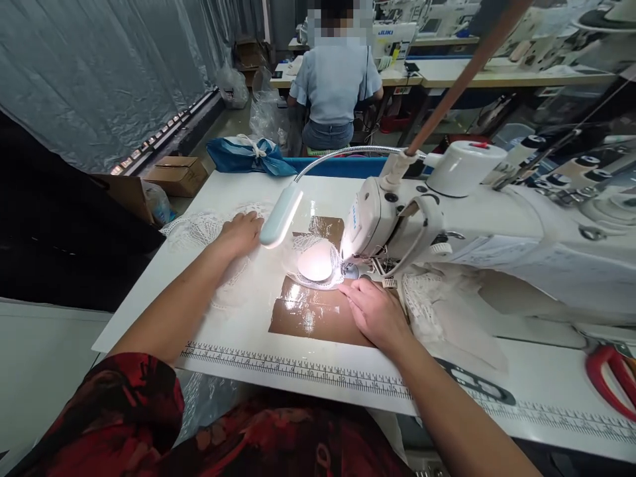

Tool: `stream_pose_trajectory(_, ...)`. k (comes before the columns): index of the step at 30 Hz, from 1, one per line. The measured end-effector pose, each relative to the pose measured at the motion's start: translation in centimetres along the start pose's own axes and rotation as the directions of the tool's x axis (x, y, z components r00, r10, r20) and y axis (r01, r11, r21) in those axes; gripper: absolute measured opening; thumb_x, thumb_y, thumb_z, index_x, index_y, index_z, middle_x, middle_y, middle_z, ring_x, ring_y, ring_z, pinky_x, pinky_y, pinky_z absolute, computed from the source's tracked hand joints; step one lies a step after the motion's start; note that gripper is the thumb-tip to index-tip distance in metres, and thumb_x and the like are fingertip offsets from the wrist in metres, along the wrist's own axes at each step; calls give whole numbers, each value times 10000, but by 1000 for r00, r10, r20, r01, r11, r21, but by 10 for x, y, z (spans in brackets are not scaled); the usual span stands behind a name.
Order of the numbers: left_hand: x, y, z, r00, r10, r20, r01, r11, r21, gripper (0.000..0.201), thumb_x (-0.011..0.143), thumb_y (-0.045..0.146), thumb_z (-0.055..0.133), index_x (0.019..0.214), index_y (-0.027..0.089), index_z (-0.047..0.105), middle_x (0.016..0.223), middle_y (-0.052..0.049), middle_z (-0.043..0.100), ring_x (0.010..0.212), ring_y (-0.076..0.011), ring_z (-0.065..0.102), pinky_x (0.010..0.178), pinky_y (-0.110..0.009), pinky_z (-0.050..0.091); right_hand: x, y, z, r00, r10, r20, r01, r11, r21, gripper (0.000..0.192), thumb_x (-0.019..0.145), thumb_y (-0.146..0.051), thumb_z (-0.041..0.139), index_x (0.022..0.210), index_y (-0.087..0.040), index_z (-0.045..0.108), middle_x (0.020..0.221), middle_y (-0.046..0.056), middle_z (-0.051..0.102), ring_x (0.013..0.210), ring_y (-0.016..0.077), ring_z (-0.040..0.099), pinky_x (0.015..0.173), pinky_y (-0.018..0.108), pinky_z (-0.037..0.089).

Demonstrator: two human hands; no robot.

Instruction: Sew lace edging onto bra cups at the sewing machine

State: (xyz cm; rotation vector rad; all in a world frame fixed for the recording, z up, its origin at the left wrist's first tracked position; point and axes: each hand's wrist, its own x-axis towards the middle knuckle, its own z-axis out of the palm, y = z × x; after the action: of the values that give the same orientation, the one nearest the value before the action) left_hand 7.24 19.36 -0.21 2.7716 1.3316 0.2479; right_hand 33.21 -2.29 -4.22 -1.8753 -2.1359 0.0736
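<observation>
A white lace bra cup (315,262) lies under the needle area of a white sewing machine (377,212), lit by a small lamp (281,215). My right hand (375,308) is at the cup's near right edge, close to the presser foot, with thumb and fingers pressed together on the edge. Farther left, my left hand (242,234) lies on spread white lace fabric (196,228), its fingers stretched out and partly bent. Brown tape (308,311) covers the table beneath the cup. More white lace (422,308) is bunched right of my right hand.
Red-handled scissors (609,377) lie at the far right. A printed ruler strip (298,369) runs along the table's front edge. A blue cloth bundle (248,156) sits at the back edge. Beyond it a person (332,86) sits at another machine. Cardboard boxes (177,175) stand left.
</observation>
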Motion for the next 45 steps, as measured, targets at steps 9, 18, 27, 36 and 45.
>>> stream_pose_trajectory(9, -19, 90, 3, 813, 574, -94, -582, 799, -151, 256, 929, 262, 475, 1090, 151, 640, 1190, -97, 628, 1143, -235, 536, 1010, -392, 438, 3, 1, 3, 998, 64, 7, -64, 998, 20, 389, 903, -162, 401, 1199, -174, 654, 1022, 75, 690, 884, 200, 624, 774, 293, 452)
stream_pose_trajectory(18, -27, 120, 45, 748, 657, -93, -663, 734, -148, 294, 957, 257, 444, 1141, 130, 635, 1169, -121, 640, 1035, -241, 566, 922, -392, 460, 10, -6, -1, 984, 148, 99, -140, 986, -86, 449, 921, -191, 362, 1313, -205, 580, 1089, 75, 678, 896, 220, 619, 723, 311, 438)
stream_pose_trajectory(27, -27, 119, 43, 744, 665, -71, -667, 729, -155, 320, 952, 264, 449, 1177, 118, 624, 1214, -118, 632, 1064, -246, 557, 942, -405, 454, 9, -4, 2, 978, 201, 50, -195, 976, -93, 422, 914, -170, 369, 1251, -185, 622, 1057, 86, 694, 902, 221, 619, 755, 310, 433)
stream_pose_trajectory(36, -28, 117, 46, 718, 691, -79, -693, 701, -170, 312, 977, 225, 404, 1179, 135, 625, 1223, -110, 643, 1097, -232, 558, 939, -400, 452, 4, -4, 1, 998, 32, 61, -25, 994, -105, 428, 879, -130, 391, 1207, -200, 658, 939, 78, 691, 801, 192, 589, 695, 293, 410)
stream_pose_trajectory(45, -22, 115, 49, 779, 620, -90, -626, 767, -140, 336, 969, 275, 417, 1192, 127, 621, 1273, -99, 621, 1130, -246, 536, 957, -401, 429, 5, -2, 5, 997, 73, 16, -71, 990, -119, 430, 892, -146, 393, 1236, -207, 643, 926, 67, 686, 795, 201, 567, 618, 303, 375)
